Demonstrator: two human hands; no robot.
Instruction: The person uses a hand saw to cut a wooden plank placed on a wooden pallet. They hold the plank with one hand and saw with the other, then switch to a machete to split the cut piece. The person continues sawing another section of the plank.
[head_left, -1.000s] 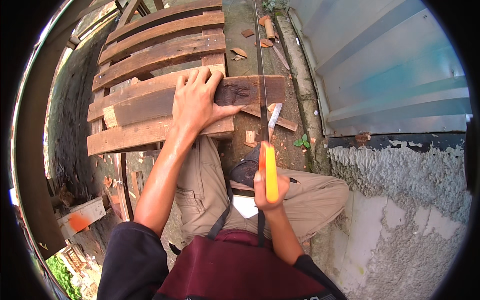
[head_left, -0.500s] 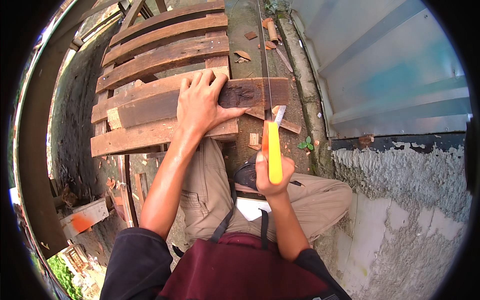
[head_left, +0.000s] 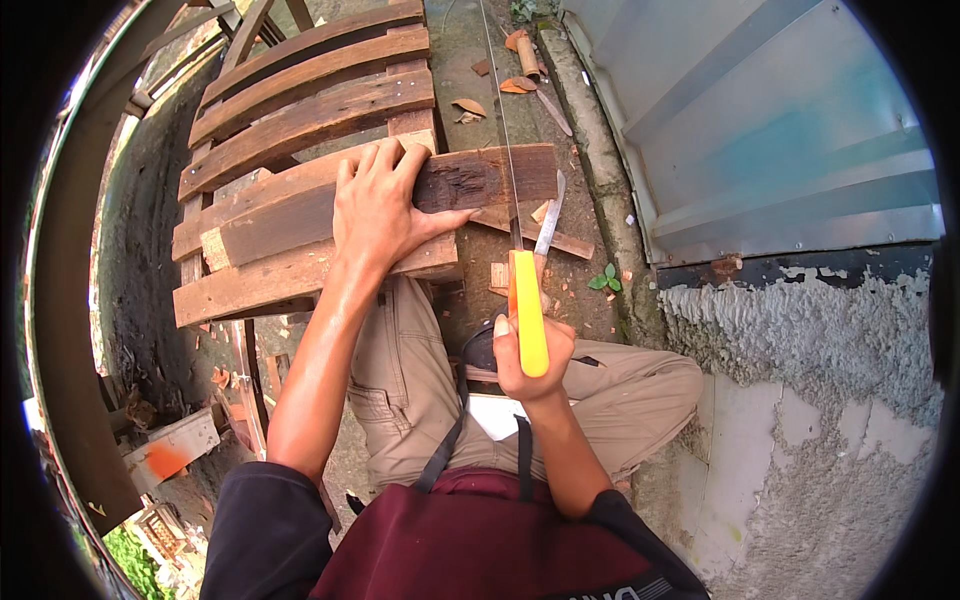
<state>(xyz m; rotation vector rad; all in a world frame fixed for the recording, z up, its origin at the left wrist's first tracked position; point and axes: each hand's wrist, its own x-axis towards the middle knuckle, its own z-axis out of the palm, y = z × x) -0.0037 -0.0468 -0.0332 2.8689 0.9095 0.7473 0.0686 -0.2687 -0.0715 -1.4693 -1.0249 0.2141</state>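
Observation:
My left hand [head_left: 378, 215] presses down on a dark wooden board [head_left: 465, 182], fingers curled over its far edge and thumb stretched along its near edge. The board lies across a slatted wooden pallet [head_left: 310, 112], its right end sticking out past the slats. In my right hand [head_left: 545, 362] is the yellow and orange handle of a handsaw [head_left: 531, 315]. Its long thin blade points away from me and crosses the board's overhanging end, just right of a rough, chipped patch. How deep the blade sits in the wood is hard to tell.
A knife [head_left: 550, 215] and a wood strip [head_left: 570, 243] lie beyond my right hand, among small offcuts and chips. Dry leaves [head_left: 468, 107] and a small green plant [head_left: 606, 279] are on the ground. At right stand a metal sheet [head_left: 780, 130] and rough wall [head_left: 800, 350].
My right hand has drawn the saw a little toward me across the board. My left hand keeps its place on the wood. The whole view has shifted slightly.

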